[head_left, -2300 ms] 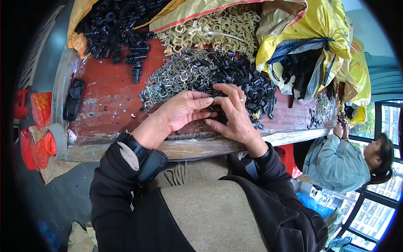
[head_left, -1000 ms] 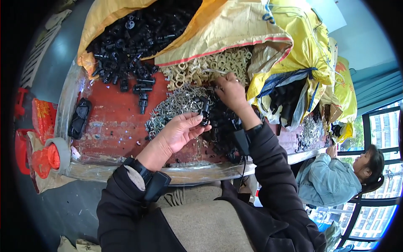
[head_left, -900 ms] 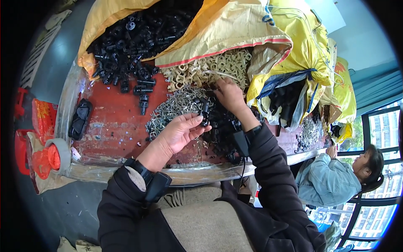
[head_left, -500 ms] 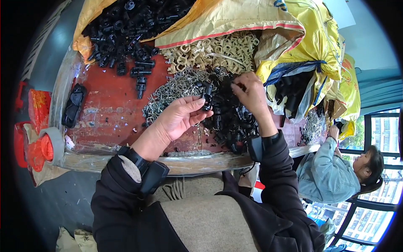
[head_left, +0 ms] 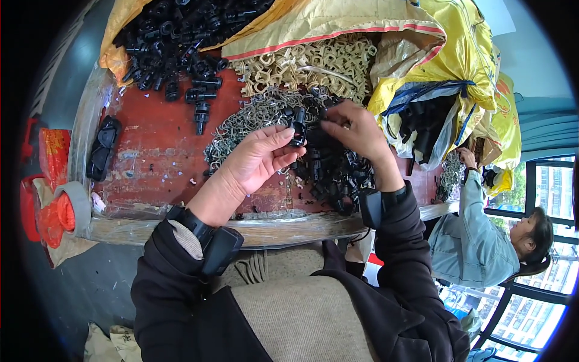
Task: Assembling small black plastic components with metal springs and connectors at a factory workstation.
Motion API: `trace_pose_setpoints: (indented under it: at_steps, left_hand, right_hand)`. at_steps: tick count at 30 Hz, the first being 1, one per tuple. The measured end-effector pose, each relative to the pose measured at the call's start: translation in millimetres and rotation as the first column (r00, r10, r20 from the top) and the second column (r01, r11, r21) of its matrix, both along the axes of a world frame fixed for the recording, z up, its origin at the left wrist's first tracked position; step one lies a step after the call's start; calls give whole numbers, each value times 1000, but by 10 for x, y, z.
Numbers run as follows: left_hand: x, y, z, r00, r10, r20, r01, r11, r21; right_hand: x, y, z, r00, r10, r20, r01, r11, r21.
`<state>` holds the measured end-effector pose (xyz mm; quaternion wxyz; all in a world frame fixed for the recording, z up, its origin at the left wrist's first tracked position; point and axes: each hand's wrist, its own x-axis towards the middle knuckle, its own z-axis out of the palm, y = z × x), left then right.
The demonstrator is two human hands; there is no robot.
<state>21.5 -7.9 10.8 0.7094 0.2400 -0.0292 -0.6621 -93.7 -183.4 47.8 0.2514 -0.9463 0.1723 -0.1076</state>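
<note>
1. Pinching a black tubular plastic fitting (head_left: 298, 128) between thumb and fingers, our left hand (head_left: 260, 155) holds it above the worn red table (head_left: 151, 136), inward from the near edge.
2. Our right hand (head_left: 359, 131) hovers just beside it, fingers curled; we cannot tell whether they grip anything.
3. Behind it we see silver bent-metal clips (head_left: 234, 134) heaped, with cream plastic clamps (head_left: 319, 63) beyond, farther from the near edge.
</note>
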Motion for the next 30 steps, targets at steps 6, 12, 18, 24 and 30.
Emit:
trace_pose_setpoints:
  at_steps: [6, 12, 18, 24, 30]
  left_hand:
    - [-27, 31, 11, 1000, -17, 8, 17, 1000, -20]
    - [-33, 39, 1, 1000, 5, 13, -5, 1000, 4]
    - [-10, 16, 24, 999, 9, 33, -9, 1000, 1]
    - [-7, 29, -1, 999, 6, 33, -5, 1000, -3]
    - [-11, 48, -42, 999, -15, 36, 16, 1000, -15]
  right_hand:
    - [186, -35, -219, 1000, -21, -9, 19, 989, -145]
    - [92, -10, -237, 995, -73, 72, 71, 997, 32]
    - [167, -13, -239, 999, -37, 4, 37, 999, 1]
    - [100, 6, -280, 989, -136, 65, 130, 988, 80]
    - [97, 123, -170, 999, -34, -21, 36, 997, 72]
